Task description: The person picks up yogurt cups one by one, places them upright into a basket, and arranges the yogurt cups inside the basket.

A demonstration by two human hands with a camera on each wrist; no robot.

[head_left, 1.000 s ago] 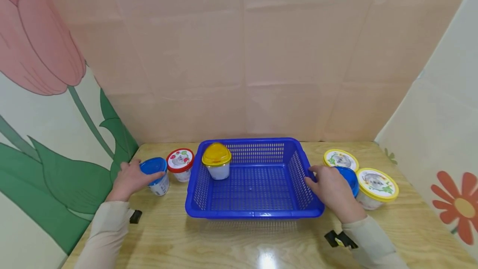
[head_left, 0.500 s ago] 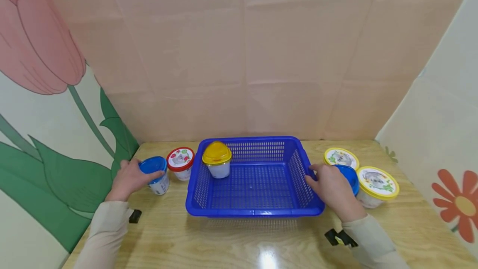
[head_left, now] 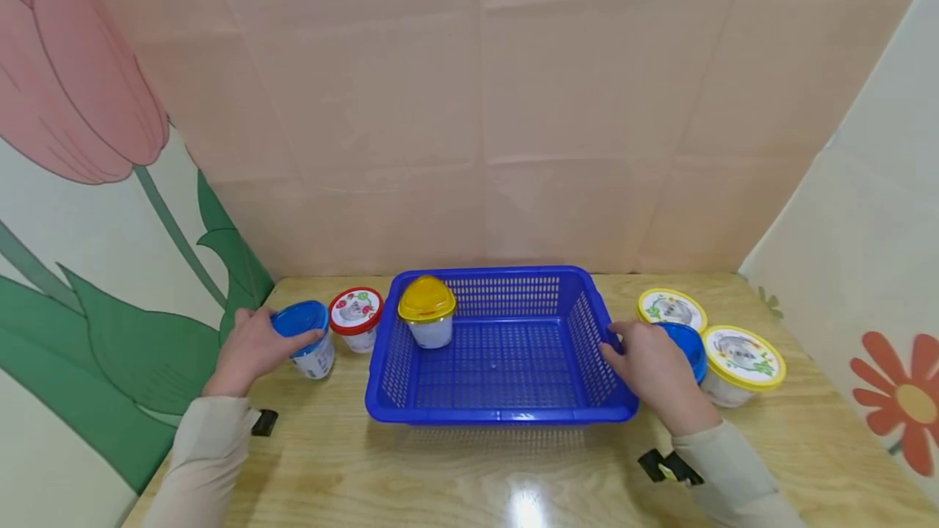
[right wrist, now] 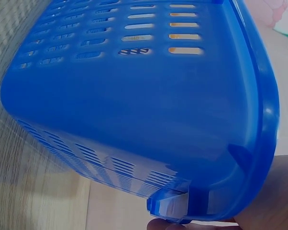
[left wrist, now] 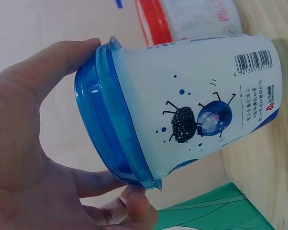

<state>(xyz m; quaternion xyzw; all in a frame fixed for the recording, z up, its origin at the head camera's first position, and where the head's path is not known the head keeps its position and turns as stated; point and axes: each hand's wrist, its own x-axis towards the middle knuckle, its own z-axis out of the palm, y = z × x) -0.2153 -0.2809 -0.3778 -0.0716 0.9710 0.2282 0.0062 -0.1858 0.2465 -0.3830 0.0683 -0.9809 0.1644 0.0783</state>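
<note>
My left hand (head_left: pixel 253 349) grips a white yogurt cup (head_left: pixel 315 361) by its clear blue lid, left of the basket. Close up in the left wrist view, the thumb and fingers lie on opposite sides of the lid (left wrist: pixel 110 115), and the cup's side shows a barcode and blueberry drawings. Across the table, my right hand (head_left: pixel 653 365) holds the right rim of the blue plastic basket (head_left: pixel 499 416). The right wrist view shows mostly the basket's outside (right wrist: pixel 110 110), with fingertips at the bottom. Inside the basket, at its left, stands a cup with a domed yellow lid (head_left: pixel 429 316).
A red-lidded tub (head_left: pixel 356 310) stands between the left cup and the basket. To the right of the basket are two yellow-lidded tubs, one nearer (head_left: pixel 741 357) and one farther back (head_left: pixel 671 308), with a blue-lidded container (head_left: pixel 685 349) partly behind my right hand. A wall backs the table.
The blue-lidded cup tilts slightly more to the left in my left hand. My right hand stays at the basket rim, and the view shifts a little.
</note>
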